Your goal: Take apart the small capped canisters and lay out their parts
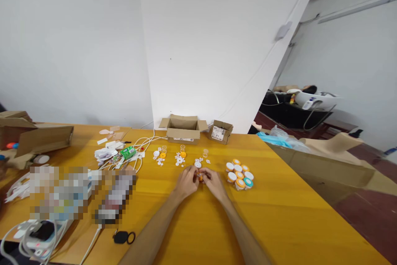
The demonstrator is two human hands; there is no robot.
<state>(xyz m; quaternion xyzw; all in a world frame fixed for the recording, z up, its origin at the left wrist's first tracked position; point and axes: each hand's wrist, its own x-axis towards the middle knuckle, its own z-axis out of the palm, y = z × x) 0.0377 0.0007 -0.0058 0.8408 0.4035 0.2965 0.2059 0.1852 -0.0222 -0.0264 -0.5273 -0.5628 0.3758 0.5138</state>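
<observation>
My left hand (187, 181) and my right hand (212, 181) meet over the middle of the table. Their fingers close together on a small orange plastic piece (200, 177), mostly hidden by the fingertips. Just beyond them lies a white disc (197, 165), with small white gear-like parts (201, 159) and a clear plastic cup (205, 153) behind it. Further left are two similar sets, one with an orange disc (183, 154), the other with an orange disc (163, 155) and a white disc (156, 153). Right of my hands stands a cluster of small round lidded containers (238, 168), orange, white and teal.
An open cardboard box (182, 134) and a smaller box (221, 132) stand against the wall. White cables (140, 161), a green packet (128, 152), a power strip (40, 238) and a black case (120, 237) lie on the left. A large carton (46, 141) is at far left.
</observation>
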